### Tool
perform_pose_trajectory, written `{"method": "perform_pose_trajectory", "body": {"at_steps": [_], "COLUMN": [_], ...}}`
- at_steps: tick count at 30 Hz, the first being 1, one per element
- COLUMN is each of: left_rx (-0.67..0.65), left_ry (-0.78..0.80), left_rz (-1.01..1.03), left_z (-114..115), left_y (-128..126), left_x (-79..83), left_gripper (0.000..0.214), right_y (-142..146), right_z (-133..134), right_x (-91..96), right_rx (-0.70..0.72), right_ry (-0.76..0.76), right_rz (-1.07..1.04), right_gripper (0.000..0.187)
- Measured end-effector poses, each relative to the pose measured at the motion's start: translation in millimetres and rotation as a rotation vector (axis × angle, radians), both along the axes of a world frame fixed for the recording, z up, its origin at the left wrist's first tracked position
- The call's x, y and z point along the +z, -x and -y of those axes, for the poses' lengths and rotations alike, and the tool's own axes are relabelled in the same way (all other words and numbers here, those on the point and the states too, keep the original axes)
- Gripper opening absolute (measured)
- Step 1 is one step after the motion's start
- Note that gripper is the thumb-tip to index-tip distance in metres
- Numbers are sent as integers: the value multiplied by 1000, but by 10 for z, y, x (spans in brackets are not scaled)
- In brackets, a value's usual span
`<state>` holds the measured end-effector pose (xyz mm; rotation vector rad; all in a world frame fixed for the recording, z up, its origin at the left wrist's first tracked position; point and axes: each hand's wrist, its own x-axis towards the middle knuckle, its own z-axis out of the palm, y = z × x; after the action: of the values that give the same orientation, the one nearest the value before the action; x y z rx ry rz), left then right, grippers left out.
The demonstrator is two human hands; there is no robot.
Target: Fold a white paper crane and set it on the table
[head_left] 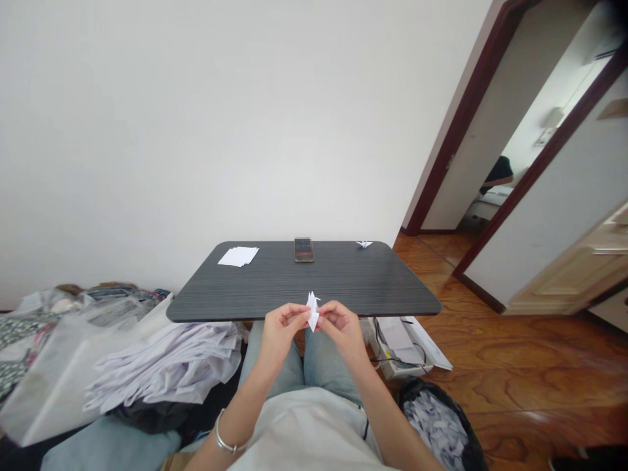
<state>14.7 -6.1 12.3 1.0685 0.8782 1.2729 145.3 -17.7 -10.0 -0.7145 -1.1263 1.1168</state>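
Observation:
A small white folded paper crane (313, 313) is held upright at the near edge of the dark table (275, 281), its narrow points sticking up. My left hand (283, 325) pinches its left side between thumb and fingers. From the other side my right hand (340, 325) pinches it too, the fingers closed. At the table's far right corner rests another white paper crane (364, 244) with spread wings. A stack of white paper sheets (238, 256) lies at the far left.
A phone (303, 250) stands at the table's back, near the white wall. Piled cloth and plastic (161, 363) fill the left side. To the lower right are a box with papers and cables (400, 347) and a black bag of paper scraps (436, 425) on the wooden floor.

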Motion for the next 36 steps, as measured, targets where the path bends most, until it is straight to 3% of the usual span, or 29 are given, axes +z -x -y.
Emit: {"method": "perform_pose_trajectory", "body": {"at_steps": [8,18,28,32,36], "left_rx": [-7,14,-23,-26,0], "left_ry": [16,26,58,57,38], "left_rz": [-6,33,21,26,30], "left_z": [14,56,49,61,78], "left_y": [-20,-50,-31,-33,-48], "left_x": [30,26,15,35,54], "left_gripper": [18,16,21,20,18], "right_y": [34,15,-76,-73,-38], "right_z": [3,26,58,54,45], "right_x": [-48,-24,67,50,42], "right_rx": [-142,-290,-323,-252,-148], "right_ry": [-74,-263,-433,-351,-144], "right_rz": [72,307,559,470,181], "right_gripper": [1,10,16,10,9]}}
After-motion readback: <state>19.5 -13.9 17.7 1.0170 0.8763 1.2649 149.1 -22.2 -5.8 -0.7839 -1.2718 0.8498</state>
